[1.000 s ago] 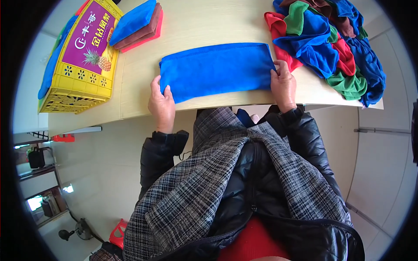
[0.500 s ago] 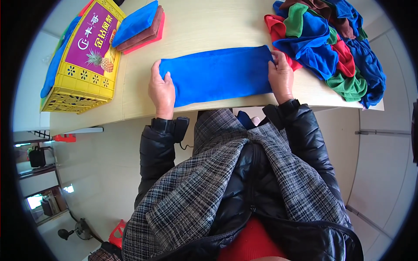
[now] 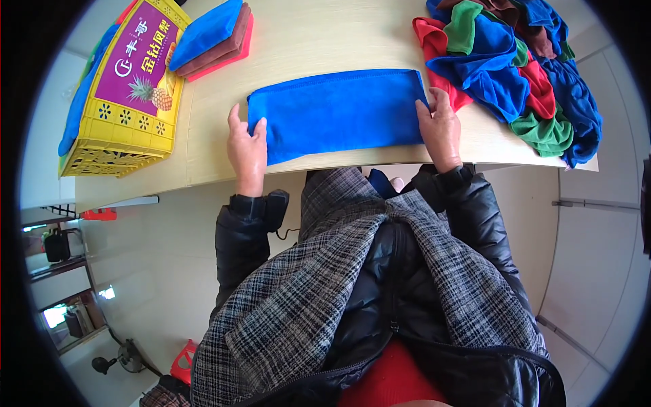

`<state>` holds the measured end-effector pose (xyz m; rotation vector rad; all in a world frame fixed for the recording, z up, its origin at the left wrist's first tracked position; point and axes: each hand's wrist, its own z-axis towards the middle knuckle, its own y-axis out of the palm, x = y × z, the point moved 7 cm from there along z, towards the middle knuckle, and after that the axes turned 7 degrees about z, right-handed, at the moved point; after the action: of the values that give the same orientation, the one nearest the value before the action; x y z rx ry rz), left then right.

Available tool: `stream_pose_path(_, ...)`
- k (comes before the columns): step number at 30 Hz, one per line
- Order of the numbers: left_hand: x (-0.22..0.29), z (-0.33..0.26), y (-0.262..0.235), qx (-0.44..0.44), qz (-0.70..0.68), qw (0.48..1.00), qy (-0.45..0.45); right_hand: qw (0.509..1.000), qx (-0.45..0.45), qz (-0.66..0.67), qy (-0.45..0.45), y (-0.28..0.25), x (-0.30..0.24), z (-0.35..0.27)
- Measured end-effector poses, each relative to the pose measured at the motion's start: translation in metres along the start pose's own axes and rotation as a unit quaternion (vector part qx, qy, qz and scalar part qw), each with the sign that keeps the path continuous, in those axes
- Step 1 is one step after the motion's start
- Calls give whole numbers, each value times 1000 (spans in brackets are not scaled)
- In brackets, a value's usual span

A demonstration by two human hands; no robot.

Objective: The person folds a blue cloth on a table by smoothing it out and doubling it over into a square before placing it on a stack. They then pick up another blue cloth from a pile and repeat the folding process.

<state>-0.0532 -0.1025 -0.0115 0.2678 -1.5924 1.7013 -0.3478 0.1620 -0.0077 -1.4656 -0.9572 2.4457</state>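
A blue cloth (image 3: 339,112), folded into a long strip, lies flat on the table with its long side facing me. At its left end is my left hand (image 3: 247,152), open, with the thumb at the cloth's edge and the index finger apart from it. By the right end, my right hand (image 3: 442,132) is also open, its thumb tip at the cloth's edge and its fingers pointing away from me. Further back on the left stands a neat stack of folded cloths, a blue one (image 3: 207,34) on top of a brown one (image 3: 220,57) and a red one (image 3: 234,64).
A yellow plastic crate (image 3: 129,139) with a purple pineapple label stands at the table's left, cloths showing along its far side. Across the right side spreads a loose heap of crumpled blue, red, green and brown cloths (image 3: 498,64). The table's front edge (image 3: 325,165) runs just below my wrists.
Both hands have let go of the cloth's ends. The left hand has drawn slightly left and its fingers have spread. The cloth lies almost where it was.
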Motion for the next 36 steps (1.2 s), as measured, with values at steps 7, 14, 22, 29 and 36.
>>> stream_pose_path(7, 13, -20, 3, 76, 113, 988, 77, 989, 17, -134, -63, 3, -1, -14)
stream_pose_path(14, 11, -21, -1, 58, 158, 983, 71, 984, -5, -161, -74, -4, -6, -22)
stream_pose_path(22, 19, -26, -16, 104, 232, 963, 88, 978, -3, -181, -104, -19, -17, -20)
stream_pose_path(29, 87, -38, 10, -46, 153, 930, 332, 955, -159, 23, -249, 41, -110, -42)
stream_pose_path(36, 88, -51, 57, -88, 159, 905, 384, 945, -178, -65, -267, 95, -102, -59)
